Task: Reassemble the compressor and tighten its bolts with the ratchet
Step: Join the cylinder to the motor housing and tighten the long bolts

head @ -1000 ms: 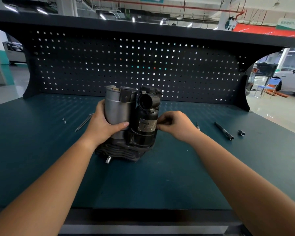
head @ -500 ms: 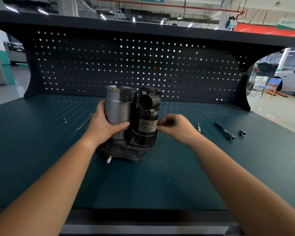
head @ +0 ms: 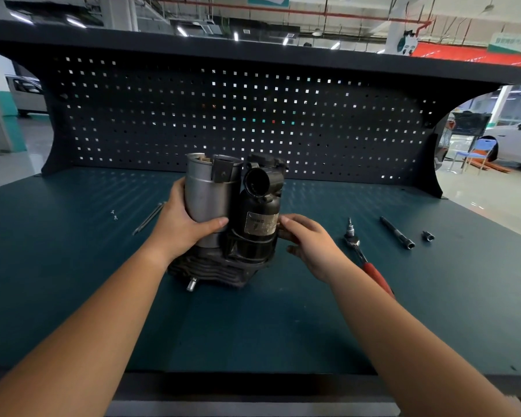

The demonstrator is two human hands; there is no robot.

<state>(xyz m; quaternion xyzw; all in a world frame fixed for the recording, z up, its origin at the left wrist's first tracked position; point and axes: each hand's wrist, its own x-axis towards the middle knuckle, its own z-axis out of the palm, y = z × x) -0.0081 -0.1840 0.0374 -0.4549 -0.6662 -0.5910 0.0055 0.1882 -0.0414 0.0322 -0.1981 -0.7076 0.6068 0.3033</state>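
Note:
The compressor [head: 254, 233] stands upright in the middle of the green bench top, on its ribbed black base. My left hand [head: 178, 230] grips its silver cylinder [head: 206, 194] from the left, thumb across the front. My right hand [head: 310, 248] is at the right side of the black cylinder, its fingertips touching the housing beside the label, fingers loosely bent. The ratchet [head: 352, 239] lies on the bench just right of that hand, with a bit standing in its head. Its red handle [head: 376, 275] is partly hidden behind my right forearm.
Two long bolts [head: 149, 219] lie left of the compressor, with small screws [head: 114, 215] further left. An extension bar [head: 397, 233] and a small socket [head: 428, 236] lie at the right. A dark pegboard [head: 253, 115] closes off the back of the bench.
My right hand has loosened its pinch at the label and slid slightly down and back, uncovering the ratchet behind it. My left hand and the compressor have stayed put.

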